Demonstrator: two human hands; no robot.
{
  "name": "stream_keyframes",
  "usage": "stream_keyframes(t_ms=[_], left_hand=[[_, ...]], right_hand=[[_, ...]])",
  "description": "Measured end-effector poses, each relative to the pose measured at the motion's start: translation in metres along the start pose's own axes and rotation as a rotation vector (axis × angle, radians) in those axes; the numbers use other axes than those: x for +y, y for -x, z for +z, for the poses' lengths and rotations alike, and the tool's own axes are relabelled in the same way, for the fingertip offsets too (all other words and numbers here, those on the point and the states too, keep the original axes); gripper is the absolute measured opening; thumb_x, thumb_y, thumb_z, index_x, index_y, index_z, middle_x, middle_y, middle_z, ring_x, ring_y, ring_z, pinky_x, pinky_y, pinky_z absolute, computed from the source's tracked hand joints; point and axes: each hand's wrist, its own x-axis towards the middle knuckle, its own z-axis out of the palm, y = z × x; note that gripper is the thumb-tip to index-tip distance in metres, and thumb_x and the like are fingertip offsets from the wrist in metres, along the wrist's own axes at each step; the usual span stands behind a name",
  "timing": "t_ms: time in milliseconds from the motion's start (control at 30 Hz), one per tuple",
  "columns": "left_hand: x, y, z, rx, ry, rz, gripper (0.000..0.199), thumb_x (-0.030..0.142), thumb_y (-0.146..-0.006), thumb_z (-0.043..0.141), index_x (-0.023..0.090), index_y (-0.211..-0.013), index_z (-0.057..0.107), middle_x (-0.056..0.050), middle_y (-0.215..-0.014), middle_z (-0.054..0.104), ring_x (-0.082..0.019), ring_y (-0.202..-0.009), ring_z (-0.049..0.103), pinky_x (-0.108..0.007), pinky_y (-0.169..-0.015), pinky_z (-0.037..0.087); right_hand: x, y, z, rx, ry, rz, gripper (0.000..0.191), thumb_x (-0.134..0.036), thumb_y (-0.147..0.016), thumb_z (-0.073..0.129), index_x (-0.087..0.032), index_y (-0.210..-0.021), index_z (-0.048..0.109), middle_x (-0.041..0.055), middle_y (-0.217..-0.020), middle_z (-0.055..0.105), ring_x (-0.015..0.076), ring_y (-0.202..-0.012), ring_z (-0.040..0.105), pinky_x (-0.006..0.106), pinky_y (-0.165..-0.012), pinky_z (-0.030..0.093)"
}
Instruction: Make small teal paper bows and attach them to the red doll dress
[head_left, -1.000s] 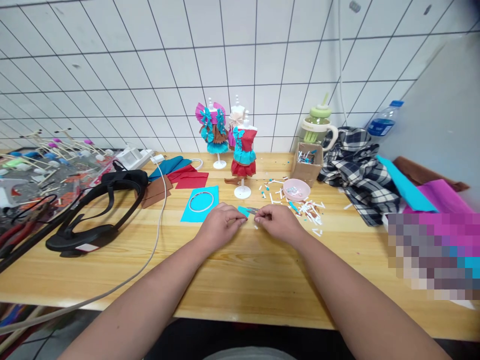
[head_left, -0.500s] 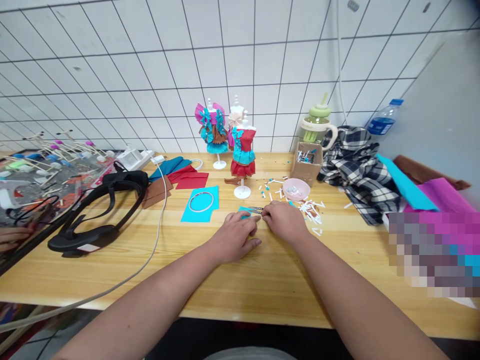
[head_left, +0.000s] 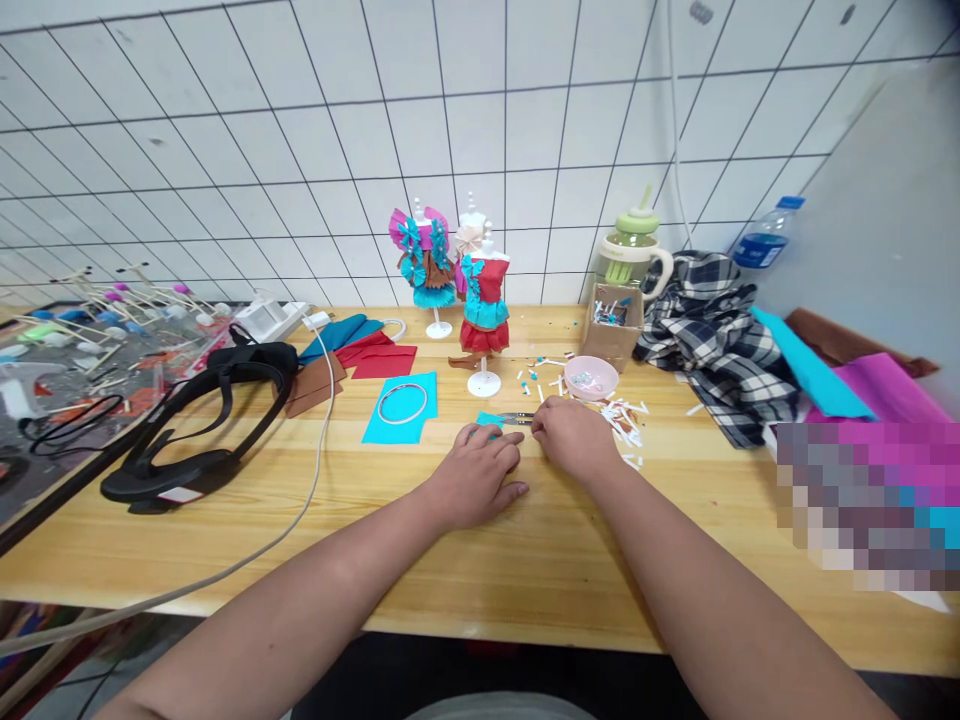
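Observation:
My left hand [head_left: 480, 478] lies palm down on the table with its fingers stretched out. Its fingertips rest at the lower edge of a small blue paper or cloth piece [head_left: 489, 418], which they partly cover. My right hand [head_left: 576, 440] is closed, its fingertips on the end of a small pair of scissors [head_left: 517, 418] whose blades point left, over the blue piece. Farther left lies a larger blue sheet [head_left: 381, 430] with a silver ring [head_left: 380, 407] on it. Behind the hands stands a mini dress form [head_left: 486, 285] in red and blue.
A pink bowl [head_left: 591, 378], white scraps [head_left: 626, 420] and a cardboard box [head_left: 611, 335] sit to the right. Red sheets [head_left: 382, 360], brown sheets [head_left: 315, 388] and a black headset [head_left: 172, 490] lie left. A cable [head_left: 313, 470] crosses the table. Checked cloth [head_left: 705, 340] is bunched back right.
My right hand and the scissors have shifted slightly right, a little apart from my left hand. My left fingers have moved slightly. A person's hand at the far left edge is gone from view.

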Motion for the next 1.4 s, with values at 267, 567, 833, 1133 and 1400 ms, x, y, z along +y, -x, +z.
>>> stream_keyframes(t_ms=[267,567,833,1133,1400], left_hand=[[-0.001,-0.003,0.004,-0.021,0.029,0.045,0.027,0.045,-0.091,0.044,0.02,-0.096,0.054,-0.004,-0.145,0.046,-0.032,-0.125,0.039,-0.052,-0.098,0.027],[-0.013,-0.002,0.0,0.11,0.268,-0.059,0.019,0.037,-0.092,0.047,0.023,-0.098,0.059,-0.001,-0.134,0.056,-0.025,-0.122,0.045,-0.045,-0.099,0.034],[-0.065,0.003,-0.002,0.214,0.169,-0.121,0.024,0.024,-0.089,0.051,0.023,-0.107,0.067,-0.004,-0.107,0.071,-0.021,-0.1,0.061,-0.037,-0.091,0.044],[-0.057,0.006,-0.008,0.111,0.038,-0.225,0.018,0.026,-0.086,0.053,0.024,-0.089,0.071,-0.003,-0.091,0.071,-0.022,-0.089,0.06,-0.036,-0.08,0.044],[-0.049,0.007,-0.014,0.088,0.063,-0.161,0.017,0.028,-0.086,0.054,0.022,-0.087,0.069,-0.004,-0.089,0.068,-0.021,-0.089,0.058,-0.036,-0.081,0.043]], right_hand=[[0.001,0.0,0.001,0.0,-0.009,0.0,0.023,-0.022,-0.087,0.049,-0.024,-0.09,0.071,0.0073,-0.103,0.064,0.02,-0.094,0.058,0.028,-0.073,0.039],[0.007,0.001,-0.001,0.047,0.026,-0.035,0.028,-0.016,-0.086,0.046,-0.025,-0.098,0.07,0.0069,-0.102,0.066,0.021,-0.093,0.061,0.028,-0.068,0.039],[-0.004,0.007,-0.007,0.046,-0.101,-0.169,0.02,-0.032,-0.086,0.052,-0.028,-0.096,0.069,0.0022,-0.097,0.069,0.019,-0.09,0.061,0.027,-0.068,0.039],[-0.023,0.008,0.008,-0.08,0.026,-0.244,0.017,-0.018,-0.088,0.046,-0.021,-0.095,0.062,0.0057,-0.099,0.066,0.0194,-0.087,0.063,0.026,-0.065,0.04],[0.008,0.006,-0.019,0.096,0.073,0.124,0.033,-0.009,-0.091,0.035,-0.019,-0.115,0.054,0.0112,-0.109,0.063,0.025,-0.098,0.06,0.031,-0.072,0.043]])
